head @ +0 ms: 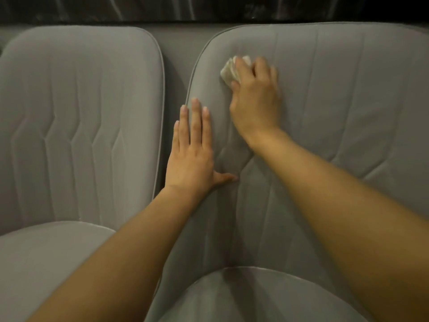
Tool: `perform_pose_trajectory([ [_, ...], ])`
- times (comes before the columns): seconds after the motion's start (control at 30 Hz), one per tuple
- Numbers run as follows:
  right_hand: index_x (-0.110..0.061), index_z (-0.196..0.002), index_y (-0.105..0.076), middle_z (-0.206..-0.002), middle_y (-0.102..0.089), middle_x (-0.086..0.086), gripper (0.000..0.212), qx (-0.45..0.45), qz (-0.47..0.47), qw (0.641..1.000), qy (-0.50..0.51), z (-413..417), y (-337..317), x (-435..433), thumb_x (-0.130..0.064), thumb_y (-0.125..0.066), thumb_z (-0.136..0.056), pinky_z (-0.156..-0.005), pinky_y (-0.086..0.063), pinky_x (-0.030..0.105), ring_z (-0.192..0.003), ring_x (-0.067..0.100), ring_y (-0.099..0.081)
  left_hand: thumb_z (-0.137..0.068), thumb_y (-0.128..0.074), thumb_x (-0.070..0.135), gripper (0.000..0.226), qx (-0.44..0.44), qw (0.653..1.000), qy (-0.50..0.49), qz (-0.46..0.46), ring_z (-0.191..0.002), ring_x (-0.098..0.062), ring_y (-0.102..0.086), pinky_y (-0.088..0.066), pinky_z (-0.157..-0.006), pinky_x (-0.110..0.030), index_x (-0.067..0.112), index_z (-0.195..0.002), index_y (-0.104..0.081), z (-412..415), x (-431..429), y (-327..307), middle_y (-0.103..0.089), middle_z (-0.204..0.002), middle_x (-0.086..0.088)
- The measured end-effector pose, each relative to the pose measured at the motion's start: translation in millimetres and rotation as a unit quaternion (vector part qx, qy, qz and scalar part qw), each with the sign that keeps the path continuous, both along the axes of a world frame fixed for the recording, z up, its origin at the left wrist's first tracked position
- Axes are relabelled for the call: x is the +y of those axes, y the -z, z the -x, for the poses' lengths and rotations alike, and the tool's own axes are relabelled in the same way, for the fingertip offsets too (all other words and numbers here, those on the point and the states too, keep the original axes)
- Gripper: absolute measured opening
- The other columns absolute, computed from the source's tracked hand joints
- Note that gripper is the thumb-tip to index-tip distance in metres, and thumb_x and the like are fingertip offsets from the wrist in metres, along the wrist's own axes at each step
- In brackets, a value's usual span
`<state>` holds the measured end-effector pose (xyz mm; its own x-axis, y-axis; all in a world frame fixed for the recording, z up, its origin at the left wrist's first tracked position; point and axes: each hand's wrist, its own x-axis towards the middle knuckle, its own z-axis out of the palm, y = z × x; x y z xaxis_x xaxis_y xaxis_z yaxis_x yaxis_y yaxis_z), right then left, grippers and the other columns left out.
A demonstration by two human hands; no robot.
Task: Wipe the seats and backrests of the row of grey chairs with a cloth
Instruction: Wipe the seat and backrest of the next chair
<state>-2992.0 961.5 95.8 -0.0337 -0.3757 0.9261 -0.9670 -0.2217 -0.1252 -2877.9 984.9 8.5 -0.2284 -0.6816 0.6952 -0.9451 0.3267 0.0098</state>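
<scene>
Only two hands and two forearms of the person show. The left hand (190, 156) is bare, with slim fingers and short, rounded nails (195, 101) that look plain. The right hand (255, 101) is also bare but slightly blurred, so its nails cannot be made out. The left forearm (130, 247) and right forearm (336, 196) are uncovered as far as the picture's lower edge.
</scene>
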Motion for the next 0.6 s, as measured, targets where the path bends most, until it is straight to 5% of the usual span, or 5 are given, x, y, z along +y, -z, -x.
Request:
perform_pose_trajectory([
  [0.2,-0.004,-0.125,-0.057,-0.100,-0.060,0.019,0.039,0.054,-0.015,0.994,-0.089,6,62,27,-0.002,-0.053,-0.086,-0.075,-0.042,0.042,-0.084,0.036,-0.053,-0.064,-0.050,0.086,0.140,-0.004,1.000,-0.010,-0.008,-0.137,-0.034,0.033,0.012,-0.117,-0.044,0.004,-0.128,0.044,1,-3,0,0.051,-0.134,-0.014],
  [0.3,-0.008,-0.129,-0.053,-0.102,-0.055,0.020,0.037,0.021,0.004,0.995,-0.101,6,27,26,-0.011,-0.048,-0.092,-0.075,-0.042,0.042,-0.091,0.036,-0.052,-0.063,-0.051,0.086,0.142,-0.021,1.000,-0.004,0.003,-0.138,-0.034,0.033,0.014,-0.116,-0.044,0.004,-0.127,0.045,0,-5,-11,0.050,-0.136,-0.014],
  [0.47,-0.018,-0.130,-0.048,-0.124,-0.046,0.011,0.036,0.017,0.023,1.000,0.012,11,-75,-10,-0.022,-0.041,-0.095,-0.085,-0.038,0.033,-0.112,0.026,-0.044,-0.062,-0.051,0.084,0.140,-0.009,0.999,0.020,0.031,-0.141,-0.030,0.027,0.015,-0.116,-0.041,0.000,-0.142,0.027,9,-21,-45,0.029,-0.152,-0.019],
  [0.6,-0.017,-0.121,-0.054,-0.126,-0.047,0.008,0.032,0.049,0.001,0.998,0.026,3,-70,-30,-0.025,-0.041,-0.093,-0.088,-0.034,0.034,-0.112,0.026,-0.043,-0.060,-0.034,0.089,0.136,-0.019,0.998,0.012,0.062,-0.142,-0.030,0.026,0.014,-0.117,-0.042,-0.001,-0.140,0.029,9,-28,-40,0.027,-0.153,-0.019],
])
